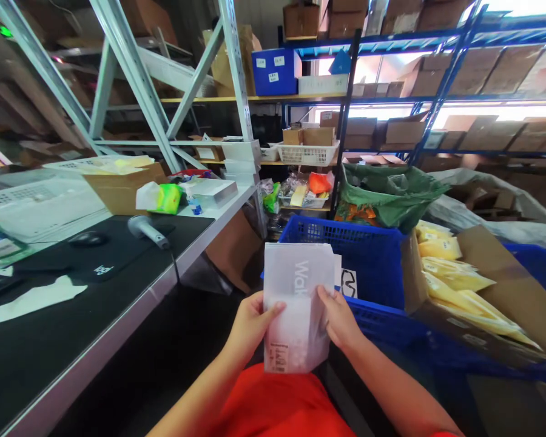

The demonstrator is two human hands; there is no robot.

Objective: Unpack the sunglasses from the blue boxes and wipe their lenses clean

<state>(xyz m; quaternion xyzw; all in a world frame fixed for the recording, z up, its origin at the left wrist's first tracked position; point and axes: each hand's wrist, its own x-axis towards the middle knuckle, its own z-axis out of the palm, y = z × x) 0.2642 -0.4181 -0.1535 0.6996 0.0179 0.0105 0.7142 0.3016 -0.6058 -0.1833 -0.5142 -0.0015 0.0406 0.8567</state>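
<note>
A frosted, flat plastic bag point(300, 328) with pale lettering and a small printed label near its lower left corner is held upright in front of my red shirt. My left hand point(253, 318) grips its left edge, the thumb lying across the front. On the right edge, my right hand point(339, 315) pinches the bag with the thumb on its face. The fingers behind the bag are hidden. Just beyond it, a white card with a black pattern point(349, 283) shows at the blue crate's near side.
Left is a black-topped desk point(131, 315) with a barcode scanner point(148, 232), mouse point(89, 238) and open carton point(122, 185). Ahead stands a blue crate point(373, 306); right of it, a carton point(412, 273) of yellow packets point(455, 279). A green sack point(391, 194) and loaded shelves point(318, 96) stand behind.
</note>
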